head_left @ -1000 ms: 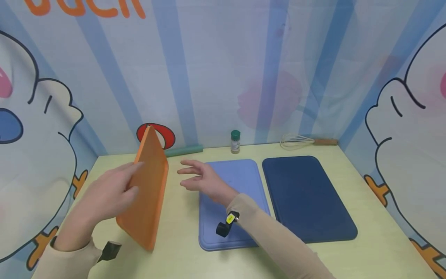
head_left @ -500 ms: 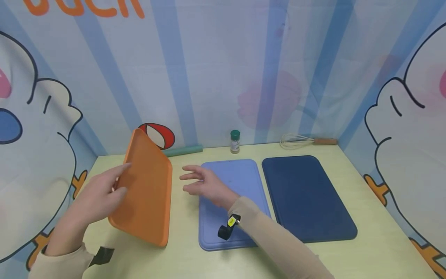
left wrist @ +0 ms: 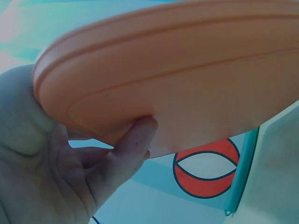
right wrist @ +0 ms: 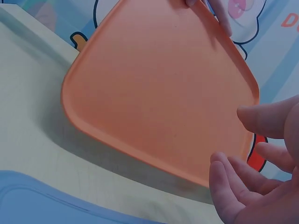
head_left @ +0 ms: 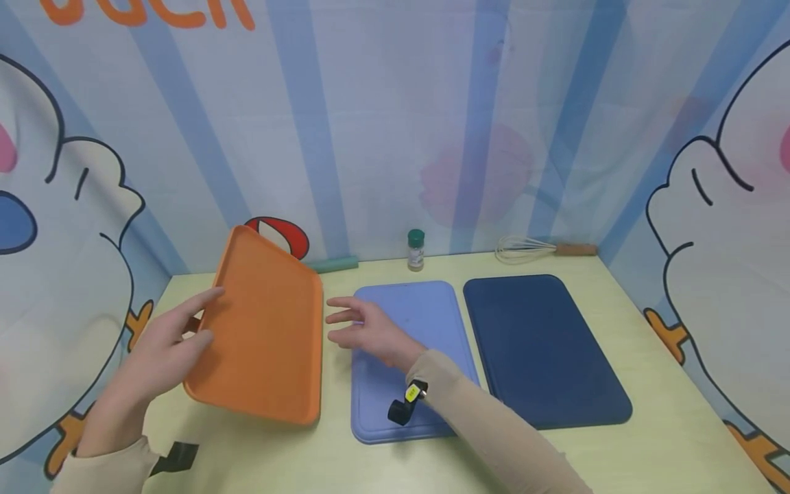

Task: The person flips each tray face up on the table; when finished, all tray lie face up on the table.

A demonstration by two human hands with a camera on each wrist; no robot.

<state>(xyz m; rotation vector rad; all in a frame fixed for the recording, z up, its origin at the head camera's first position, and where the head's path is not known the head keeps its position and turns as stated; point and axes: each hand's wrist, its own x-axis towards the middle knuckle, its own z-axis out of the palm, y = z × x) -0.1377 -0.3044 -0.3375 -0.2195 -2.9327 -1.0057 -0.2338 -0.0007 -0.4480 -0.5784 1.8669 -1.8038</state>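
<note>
An orange tray (head_left: 265,329) with a low raised rim is held tilted above the left part of the table. My left hand (head_left: 157,357) grips its left edge, and the left wrist view shows the thumb (left wrist: 140,135) pressing on one face. Close beside the tray's right edge, my right hand (head_left: 373,333) has loosely bent, spread fingers with nothing between them. Under that hand and forearm lies a light blue tray (head_left: 426,309), partly covered by them. A navy tray (head_left: 549,350) lies flat to its right.
Along the back edge of the pale table (head_left: 395,466) are a green stick-like rod (head_left: 336,264), a small green-capped jar (head_left: 416,250) and a whisk (head_left: 555,249) with a wooden handle. A printed cloth (head_left: 382,123) hangs behind and at both sides.
The orange tray has turned from nearly edge-on to show its broad face, its right edge swinging rightward. My left hand has shifted slightly left with it; my right hand has moved slightly down and right.
</note>
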